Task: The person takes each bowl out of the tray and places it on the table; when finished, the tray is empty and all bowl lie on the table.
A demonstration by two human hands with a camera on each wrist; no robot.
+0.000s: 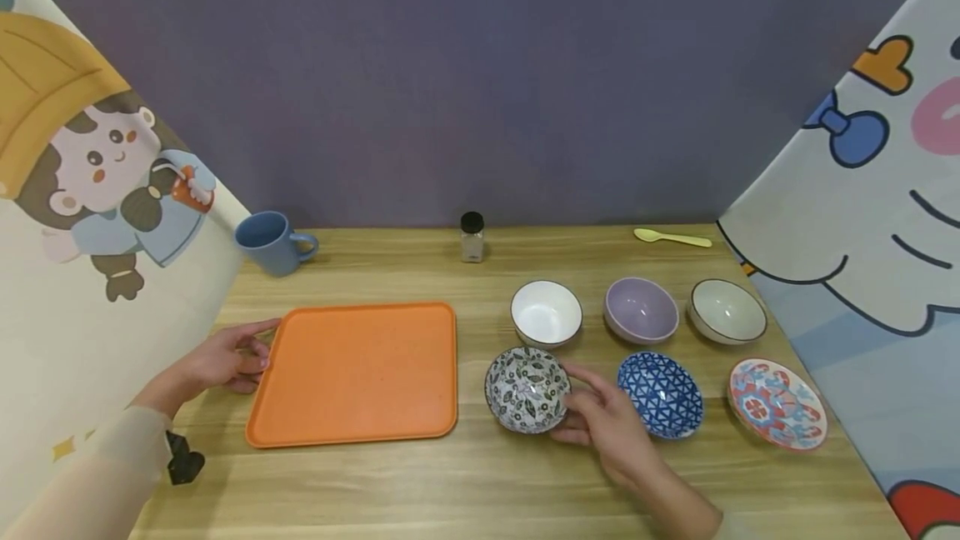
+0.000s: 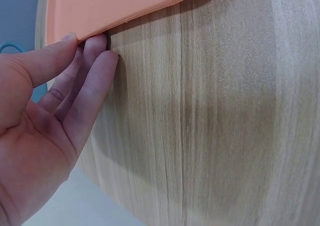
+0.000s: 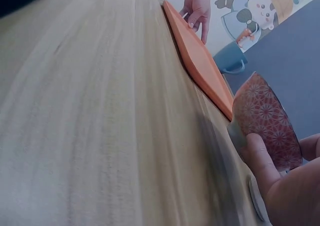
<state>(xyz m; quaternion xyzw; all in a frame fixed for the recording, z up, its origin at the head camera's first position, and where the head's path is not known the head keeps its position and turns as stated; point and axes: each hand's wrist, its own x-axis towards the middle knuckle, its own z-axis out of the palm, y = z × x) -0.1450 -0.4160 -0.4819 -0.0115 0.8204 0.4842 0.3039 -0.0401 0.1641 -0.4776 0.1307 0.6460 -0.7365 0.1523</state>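
My left hand [image 1: 228,357] is at the left edge of an orange rectangular tray [image 1: 360,373]. In the left wrist view the thumb [image 2: 55,58] lies on the tray's rim [image 2: 125,19] and the fingers reach beneath it, pinching the edge. With my right hand [image 1: 607,427] I grip a small bowl [image 1: 527,390] by its right side; its inside has a dark leaf pattern on white. From the right wrist, the bowl's outside [image 3: 265,116] shows a reddish flower pattern, and it is tilted and held off the table. The right thumb [image 3: 260,158] presses near its base.
Behind the held bowl stand a white bowl [image 1: 546,313], a purple bowl [image 1: 641,311] and a pale grey bowl [image 1: 727,312]. To its right are a blue patterned bowl [image 1: 660,395] and a red-blue patterned bowl [image 1: 777,404]. A blue mug [image 1: 273,244], black-lidded jar [image 1: 472,237] and yellow spoon [image 1: 671,237] lie farther back.
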